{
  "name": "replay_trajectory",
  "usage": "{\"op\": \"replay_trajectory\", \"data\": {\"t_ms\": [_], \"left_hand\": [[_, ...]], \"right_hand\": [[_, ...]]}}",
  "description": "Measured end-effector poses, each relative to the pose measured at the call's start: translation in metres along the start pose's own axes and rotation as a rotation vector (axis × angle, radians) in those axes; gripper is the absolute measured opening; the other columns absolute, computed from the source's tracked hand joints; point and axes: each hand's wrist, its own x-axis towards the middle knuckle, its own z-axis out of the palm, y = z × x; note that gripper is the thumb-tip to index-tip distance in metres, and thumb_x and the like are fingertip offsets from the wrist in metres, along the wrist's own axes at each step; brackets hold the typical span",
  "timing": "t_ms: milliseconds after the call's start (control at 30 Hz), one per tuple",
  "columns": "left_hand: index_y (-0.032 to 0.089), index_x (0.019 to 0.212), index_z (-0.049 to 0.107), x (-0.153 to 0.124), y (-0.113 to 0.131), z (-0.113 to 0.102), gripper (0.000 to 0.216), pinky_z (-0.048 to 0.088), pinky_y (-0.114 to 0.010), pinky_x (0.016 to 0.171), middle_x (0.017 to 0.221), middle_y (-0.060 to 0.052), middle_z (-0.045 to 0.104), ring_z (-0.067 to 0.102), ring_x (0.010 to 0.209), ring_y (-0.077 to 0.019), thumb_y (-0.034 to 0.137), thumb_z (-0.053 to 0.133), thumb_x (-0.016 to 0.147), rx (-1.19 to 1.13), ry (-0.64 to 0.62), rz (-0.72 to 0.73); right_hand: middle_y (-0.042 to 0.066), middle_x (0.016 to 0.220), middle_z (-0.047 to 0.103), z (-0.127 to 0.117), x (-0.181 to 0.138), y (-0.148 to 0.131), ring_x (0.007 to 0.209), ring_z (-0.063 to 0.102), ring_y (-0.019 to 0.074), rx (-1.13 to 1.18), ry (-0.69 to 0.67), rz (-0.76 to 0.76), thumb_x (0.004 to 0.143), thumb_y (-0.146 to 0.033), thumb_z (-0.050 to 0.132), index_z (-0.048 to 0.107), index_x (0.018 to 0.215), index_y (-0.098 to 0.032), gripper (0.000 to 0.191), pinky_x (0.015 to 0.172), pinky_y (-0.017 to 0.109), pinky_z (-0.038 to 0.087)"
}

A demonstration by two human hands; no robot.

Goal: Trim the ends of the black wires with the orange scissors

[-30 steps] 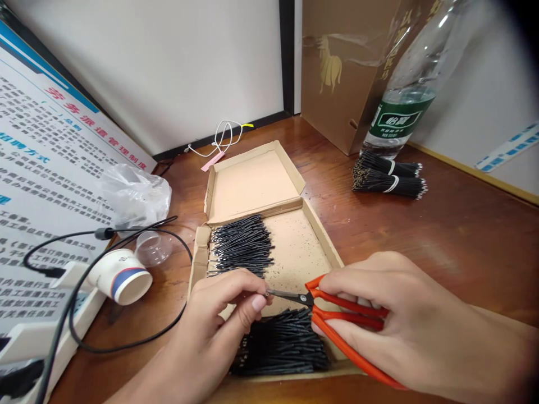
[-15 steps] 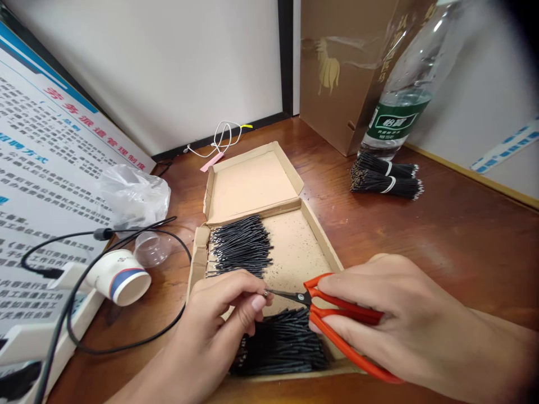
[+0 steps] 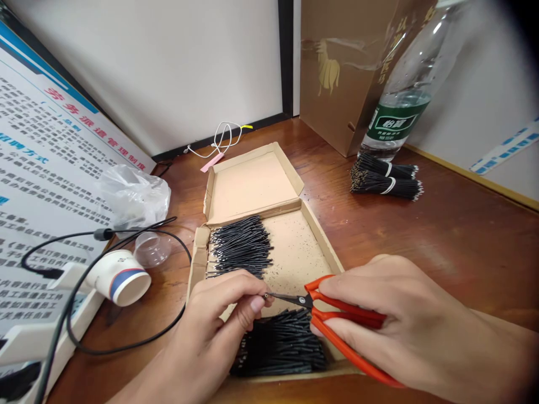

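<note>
My left hand (image 3: 229, 317) pinches a short black wire (image 3: 266, 294) between thumb and forefinger; only its small end shows. In my right hand (image 3: 391, 317) is a pair of scissors (image 3: 328, 307) with red handles, my fingers through the loops. Their dark blade tips reach the wire end at my left fingertips. Both hands are over an open cardboard box (image 3: 311, 235). A pile of black wires (image 3: 242, 244) lies at the box's far left, and a second wire pile (image 3: 286, 345) fills its near side. Small dark bits are scattered on the box floor.
Two tied wire bundles (image 3: 385, 177) lie by a water bottle (image 3: 396, 106) and a brown carton (image 3: 341, 67). On the left are a tipped paper cup (image 3: 122, 278), a clear plastic cup (image 3: 152, 249), a plastic bag (image 3: 135, 196) and a black cable (image 3: 126, 350).
The scissors and my right hand have shifted very slightly down and to the right. My left hand stays almost still with the wire in its pinch.
</note>
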Motion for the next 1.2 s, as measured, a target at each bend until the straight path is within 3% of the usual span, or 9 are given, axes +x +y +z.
{"op": "replay_trajectory", "data": {"t_ms": [633, 1200], "left_hand": [[0.023, 0.096, 0.065, 0.0005, 0.0011, 0.0007, 0.018, 0.043, -0.021, 0.075, 0.087, 0.003, 0.066, 0.061, 0.081, -0.0113, 0.014, 0.051, 0.102, -0.033, -0.006, 0.012], [0.022, 0.094, 0.064, -0.0015, 0.0026, -0.0004, 0.022, 0.040, -0.025, 0.074, 0.083, 0.001, 0.063, 0.058, 0.079, -0.0134, 0.022, 0.045, 0.106, -0.071, -0.061, -0.072]], "right_hand": [[-0.007, 0.053, 0.042, 0.0007, 0.0012, 0.0004, 0.046, 0.030, 0.0090, -0.044, 0.022, -0.010, 0.088, -0.011, 0.052, 0.051, 0.066, -0.019, 0.024, 0.047, 0.026, 0.027], [-0.006, 0.053, 0.042, -0.0016, 0.0005, -0.0028, 0.047, 0.030, 0.0096, -0.029, 0.006, 0.001, 0.088, -0.010, 0.051, 0.051, 0.067, -0.020, 0.024, 0.048, 0.027, 0.028]]}}
